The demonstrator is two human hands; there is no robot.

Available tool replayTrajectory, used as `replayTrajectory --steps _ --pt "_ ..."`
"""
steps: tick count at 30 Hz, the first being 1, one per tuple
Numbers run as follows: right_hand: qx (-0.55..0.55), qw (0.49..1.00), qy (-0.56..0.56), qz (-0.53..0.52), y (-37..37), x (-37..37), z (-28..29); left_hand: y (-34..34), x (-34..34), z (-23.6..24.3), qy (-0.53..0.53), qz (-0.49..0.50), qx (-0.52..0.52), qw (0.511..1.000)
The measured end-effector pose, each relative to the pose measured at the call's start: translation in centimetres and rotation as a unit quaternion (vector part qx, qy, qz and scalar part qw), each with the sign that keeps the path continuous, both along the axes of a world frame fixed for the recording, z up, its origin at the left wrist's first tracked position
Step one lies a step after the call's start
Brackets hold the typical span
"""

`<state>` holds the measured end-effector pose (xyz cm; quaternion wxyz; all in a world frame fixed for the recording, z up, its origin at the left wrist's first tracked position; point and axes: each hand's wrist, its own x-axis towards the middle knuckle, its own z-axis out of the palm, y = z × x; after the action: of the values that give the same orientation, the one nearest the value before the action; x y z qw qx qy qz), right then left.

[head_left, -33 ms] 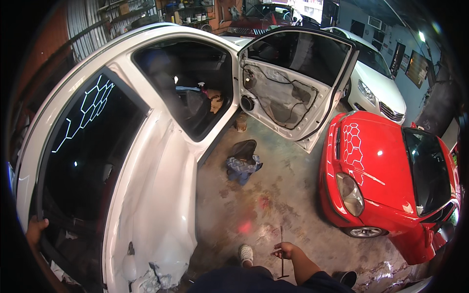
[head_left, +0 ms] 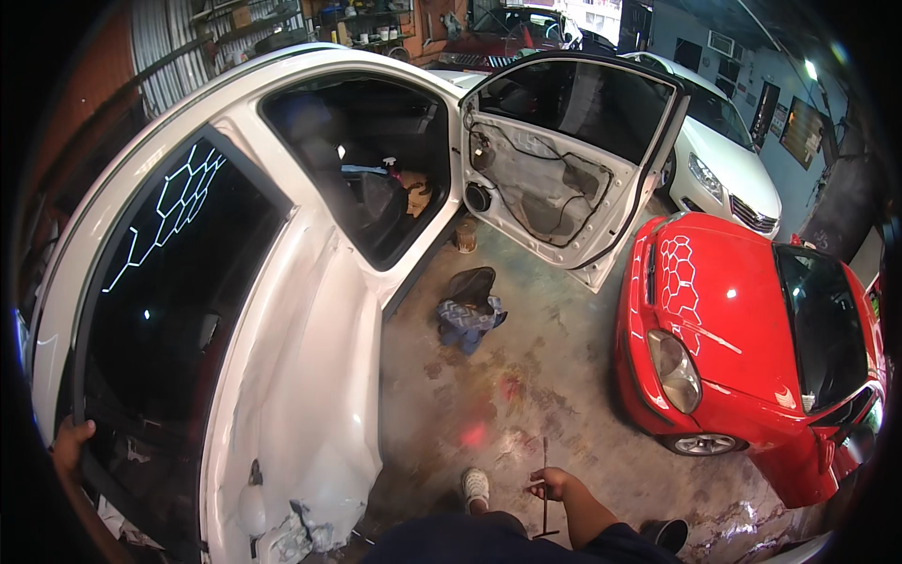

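My left hand point(head_left: 72, 446) is at the far left, at the rear edge of a white car point(head_left: 324, 329), with its thumb showing and its other fingers mostly hidden; it looks closed round that edge beside the dark side window point(head_left: 178, 254). In my right hand point(head_left: 554, 483), low over the floor, is a thin metal rod with a T-shaped handle point(head_left: 545, 519), its shaft upright in the picture. The car's rear side panel is dented and creased, with a torn, rough patch point(head_left: 305, 528) at its lower end. My right hand and rod are apart from the car.
The white car's door point(head_left: 540, 188) stands open, its inner trim off. A dark and blue patterned bag point(head_left: 468, 315) and a small can-like container point(head_left: 466, 235) lie on the stained floor point(head_left: 564, 376). A red car point(head_left: 733, 320) stands on the right, another white car point(head_left: 719, 141) behind it.
The view has shifted very slightly. Both hands stay in place, the right one still holding the T-handled rod.
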<state>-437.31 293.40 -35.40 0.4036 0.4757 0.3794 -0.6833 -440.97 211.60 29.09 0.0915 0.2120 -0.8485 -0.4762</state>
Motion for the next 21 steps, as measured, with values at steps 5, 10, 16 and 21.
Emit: replayTrajectory --steps 5,10,16,21 --pt "0.000 0.998 -0.005 -0.066 -5.8 8.5 -1.3 -4.1 2.9 -3.7 0.160 0.070 0.072 0.982" --pt "0.038 0.995 -0.014 -0.093 -13.7 18.4 -1.8 -0.6 2.6 -3.4 0.110 -0.026 0.195 0.974" --pt "0.037 0.994 0.031 -0.100 -17.4 26.7 -2.7 6.8 5.7 -2.4 0.089 -0.180 0.181 0.963" --pt "0.080 0.992 -0.016 -0.099 -19.5 34.3 -2.0 18.9 7.0 -3.9 0.062 -0.384 0.233 0.892"
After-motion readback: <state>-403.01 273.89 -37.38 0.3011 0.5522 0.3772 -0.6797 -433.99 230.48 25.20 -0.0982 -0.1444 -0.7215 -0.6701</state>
